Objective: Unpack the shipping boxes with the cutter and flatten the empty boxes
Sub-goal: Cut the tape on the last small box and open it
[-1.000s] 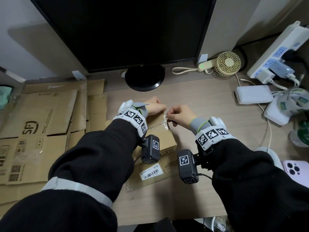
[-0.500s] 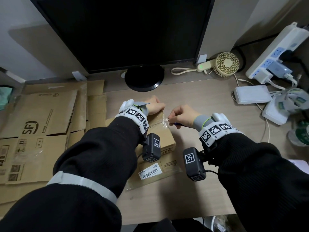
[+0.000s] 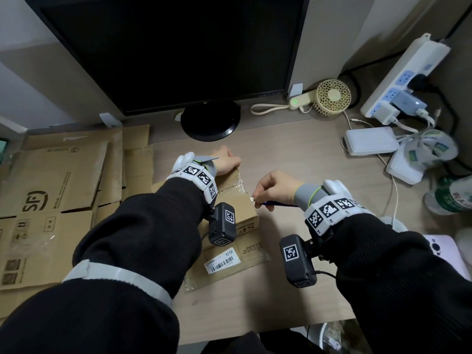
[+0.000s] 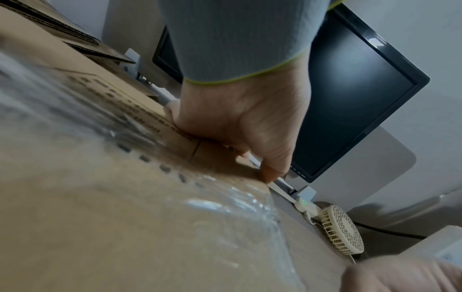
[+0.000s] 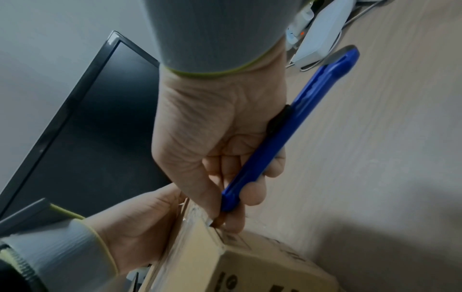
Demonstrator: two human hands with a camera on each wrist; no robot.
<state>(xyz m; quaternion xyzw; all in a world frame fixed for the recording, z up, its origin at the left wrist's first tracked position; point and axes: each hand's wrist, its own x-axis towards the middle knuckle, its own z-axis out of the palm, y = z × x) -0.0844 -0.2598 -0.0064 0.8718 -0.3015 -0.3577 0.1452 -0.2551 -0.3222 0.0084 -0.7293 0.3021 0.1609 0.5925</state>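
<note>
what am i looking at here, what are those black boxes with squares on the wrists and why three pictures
A person is opening a parcel at a desk. The black boxes are small cameras strapped to each wrist; a third camera sits on the head. The head view looks down on both arms, and each wrist view looks along one hand. The left hand holds the far end of the taped cardboard box to steady it. The right hand grips a blue cutter with its tip at the box's taped edge. Flattened boxes lie to the left; a monitor stands behind.
</note>
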